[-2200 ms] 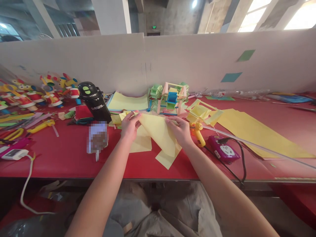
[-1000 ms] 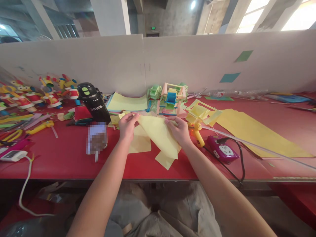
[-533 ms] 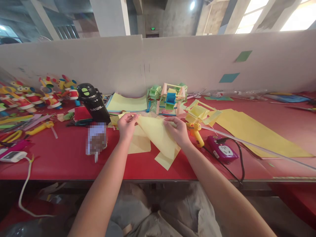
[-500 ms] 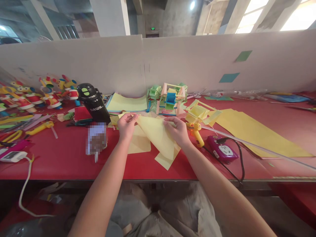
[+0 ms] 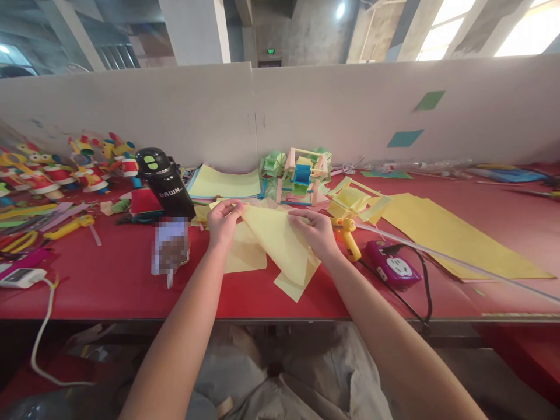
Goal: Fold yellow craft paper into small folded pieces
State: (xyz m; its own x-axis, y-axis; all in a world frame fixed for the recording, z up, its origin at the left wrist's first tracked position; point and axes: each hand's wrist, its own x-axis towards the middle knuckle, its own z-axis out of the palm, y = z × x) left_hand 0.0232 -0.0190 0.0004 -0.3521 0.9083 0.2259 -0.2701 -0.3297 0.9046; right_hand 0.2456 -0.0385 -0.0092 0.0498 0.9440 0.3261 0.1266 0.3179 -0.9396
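Observation:
Between my two hands is a sheet of pale yellow paper (image 5: 280,236), its lower part slanting down toward me. My left hand (image 5: 224,220) pinches its upper left corner between thumb and fingers. At its upper right edge, my right hand (image 5: 315,232) grips the sheet the same way. More yellow paper pieces (image 5: 247,251) lie on the red table underneath, partly covered by the held sheet. Just right of my right hand lies a yellow glue gun (image 5: 350,239). Behind my hands stands a small paper-and-stick model (image 5: 303,175) with a blue middle.
A black bottle (image 5: 164,184) and a blurred-out object (image 5: 170,248) are at the left. To the right sit a purple power socket (image 5: 396,265) with a black cable and large yellow sheets (image 5: 464,239). A white partition (image 5: 175,111) runs along the back. Colourful figures (image 5: 87,166) crowd the far left.
Both hands keep hold of the yellow paper in nearly the same place. The sheet's lower right part has shifted slightly.

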